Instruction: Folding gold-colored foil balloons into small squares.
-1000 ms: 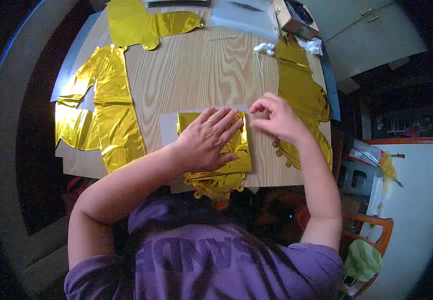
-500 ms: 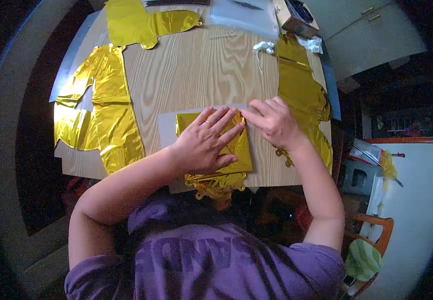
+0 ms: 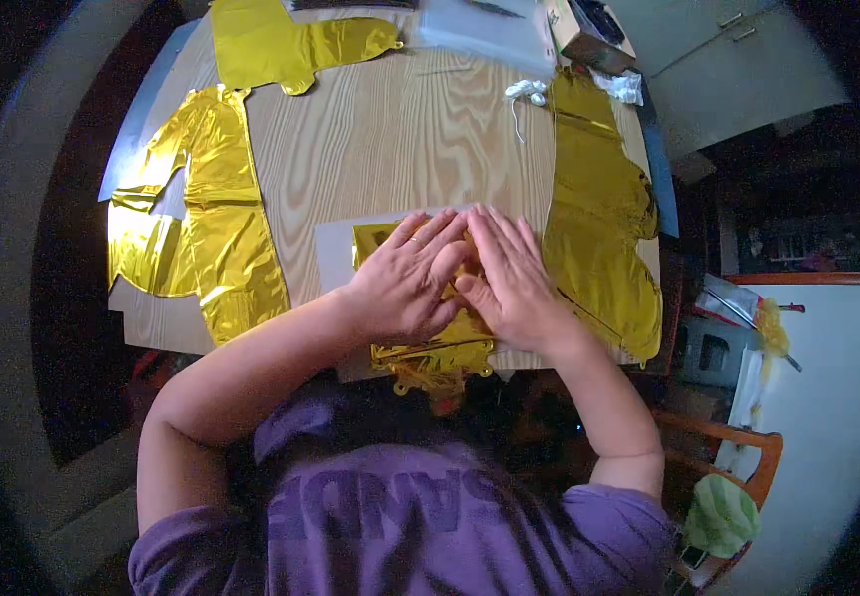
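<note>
A folded gold foil balloon (image 3: 445,358), flat and shiny, lies on a pale sheet (image 3: 332,248) at the table's near edge. Its lower end, with small tabs, hangs toward me past the edge. My left hand (image 3: 402,278) rests flat on the foil, fingers stretched out toward the far side. Beside it my right hand (image 3: 517,283) also lies flat, its fingers straight and its fingertips meeting those of the left. Between them the hands hide most of the foil's upper face. Neither hand grips anything.
Flat gold foil balloons lie at the left (image 3: 221,209), far left (image 3: 261,45) and right (image 3: 599,199) of the wooden table (image 3: 380,139). At the back are clear plastic bags (image 3: 480,35), an open box (image 3: 589,35) and white string (image 3: 526,91). A chair (image 3: 763,467) stands at right.
My right hand has opened from a pinch at the foil's far right corner and come down flat, further left, against my left hand. The left hand has barely shifted.
</note>
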Available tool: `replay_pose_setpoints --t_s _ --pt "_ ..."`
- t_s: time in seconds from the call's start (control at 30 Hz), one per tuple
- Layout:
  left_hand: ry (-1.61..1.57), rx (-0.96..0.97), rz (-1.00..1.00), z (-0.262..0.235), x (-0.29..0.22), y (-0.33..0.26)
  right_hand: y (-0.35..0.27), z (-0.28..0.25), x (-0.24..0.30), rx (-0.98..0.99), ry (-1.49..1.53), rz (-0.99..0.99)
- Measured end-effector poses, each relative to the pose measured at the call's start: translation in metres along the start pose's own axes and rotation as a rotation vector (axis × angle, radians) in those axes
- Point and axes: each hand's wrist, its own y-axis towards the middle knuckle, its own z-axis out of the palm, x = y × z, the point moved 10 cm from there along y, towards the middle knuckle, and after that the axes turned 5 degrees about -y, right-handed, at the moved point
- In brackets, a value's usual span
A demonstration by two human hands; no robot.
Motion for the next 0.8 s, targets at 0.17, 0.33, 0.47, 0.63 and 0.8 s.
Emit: replay_pose_setpoints --t_s 0.17,0.33,0.47,0.63,0.8 --pt "-0.078 -0.01 -0.022 -0.008 0.0 -0.002 -0.006 0.018 0.003 0.056 -0.09 -0.001" --pt "-0.071 -0.024 -0.258 -0.04 0.02 -0.013 -0.006 0.026 0.002 0.117 -0.148 0.009" --pt "-0.133 -0.088 -0.601 -0.09 0.063 -0.047 0.003 0.028 0.008 0.141 -0.165 -0.008" --pt "-0.395 0.085 -0.828 -0.082 0.104 -0.072 0.01 0.032 0.013 0.137 -0.18 -0.054" --pt "-0.554 0.225 -0.897 -0.072 0.112 -0.068 0.013 0.035 0.01 0.16 -0.194 -0.031"
